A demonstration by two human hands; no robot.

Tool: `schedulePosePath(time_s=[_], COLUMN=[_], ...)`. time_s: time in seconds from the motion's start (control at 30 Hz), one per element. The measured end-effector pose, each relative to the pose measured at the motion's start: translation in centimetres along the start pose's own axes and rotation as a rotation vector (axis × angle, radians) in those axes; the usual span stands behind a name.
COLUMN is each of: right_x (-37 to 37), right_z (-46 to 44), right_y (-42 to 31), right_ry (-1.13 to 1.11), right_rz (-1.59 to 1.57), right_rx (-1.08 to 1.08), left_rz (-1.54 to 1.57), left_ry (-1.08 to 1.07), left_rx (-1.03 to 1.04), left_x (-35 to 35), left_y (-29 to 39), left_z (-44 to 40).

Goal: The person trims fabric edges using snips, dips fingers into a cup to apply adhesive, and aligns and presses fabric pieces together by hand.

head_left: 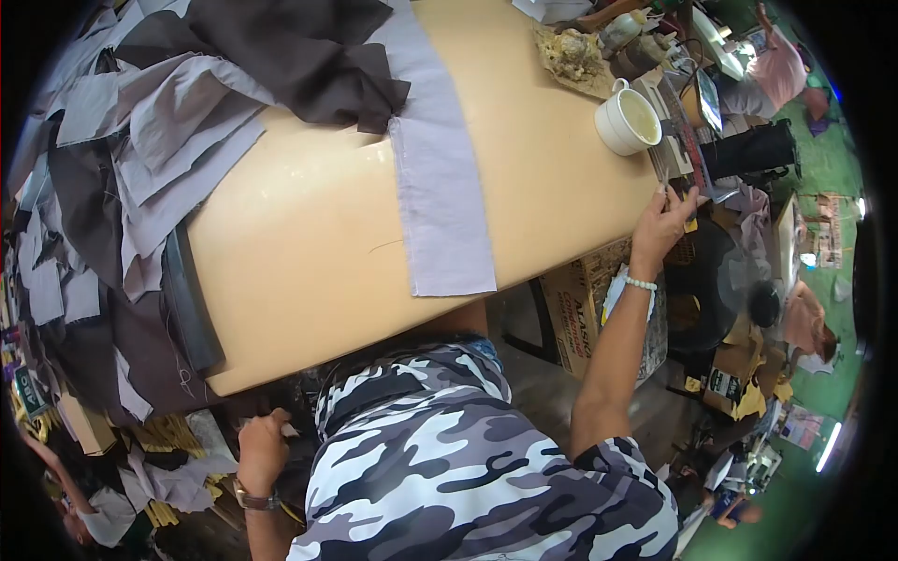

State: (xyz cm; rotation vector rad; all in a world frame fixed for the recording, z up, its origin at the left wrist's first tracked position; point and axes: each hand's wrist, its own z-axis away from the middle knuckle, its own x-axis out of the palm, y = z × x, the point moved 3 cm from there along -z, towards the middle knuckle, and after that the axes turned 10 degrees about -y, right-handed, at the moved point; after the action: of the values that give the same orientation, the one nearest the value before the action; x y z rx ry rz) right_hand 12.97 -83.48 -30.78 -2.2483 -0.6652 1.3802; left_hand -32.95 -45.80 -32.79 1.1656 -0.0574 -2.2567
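At the table's right edge is my right hand [662, 222], its fingers closed around a thin, metallic-looking tool [665, 177] whose kind I cannot make out. Just beyond it stands a white cup [627, 123] with pale liquid inside. Below the table's front left corner hangs my left hand [264, 441], fingers curled; a small pale bit shows at the fingertips, too unclear to name. A strip of light grey fabric [444, 206] lies on the tan table [309, 252], reaching its front edge. Dark grey cloth [281, 56] is bunched at the strip's far end.
Heaped grey fabric pieces [159, 140] cover the table's left side. A rough yellowish lump [569, 56] and small bottles [629, 33] sit at the far right. Under the table stands a cardboard box [571, 318]. Other people are in the background, right and lower left.
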Motion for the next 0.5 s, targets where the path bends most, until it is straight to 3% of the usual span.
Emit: schedulePosePath(time_s=[0.03, 0.07, 0.17, 0.27, 0.33, 0.43, 0.5], right_x=[0.5, 1.2, 1.7, 0.9, 1.1, 1.8, 2.3], right_z=[-0.3, -0.7, -2.0, -5.2, -5.8, -7.1, -7.3], right_y=[0.2, 0.6, -0.8, -2.6, -4.3, -5.0, -5.2], right_ry=[-0.031, -0.072, 0.105, 0.019, -0.037, -0.114, -0.171], right_rz=[0.035, -0.024, -0.032, 0.261, 0.478, 0.605, 0.635], right_rx=[0.003, -0.024, -0.161, -0.377, -0.342, -0.27, -0.221], left_rz=[-0.317, -0.278, -0.199, -0.166, -0.107, -0.187, -0.121], left_ry=[0.049, 0.029, 0.003, 0.105, 0.226, -0.021, -0.061], left_rx=[-0.04, -0.068, -0.109, -0.033, 0.094, -0.093, -0.039], left_x=[0.4, 0.5, -1.4, -3.1, -2.9, -2.7, -3.6], left_y=[-0.1, -0.2, 1.7, 3.1, 2.2, 1.1, 1.7], left_z=[0.2, 0.2, -0.4, -1.3, -2.1, -2.5, -2.6])
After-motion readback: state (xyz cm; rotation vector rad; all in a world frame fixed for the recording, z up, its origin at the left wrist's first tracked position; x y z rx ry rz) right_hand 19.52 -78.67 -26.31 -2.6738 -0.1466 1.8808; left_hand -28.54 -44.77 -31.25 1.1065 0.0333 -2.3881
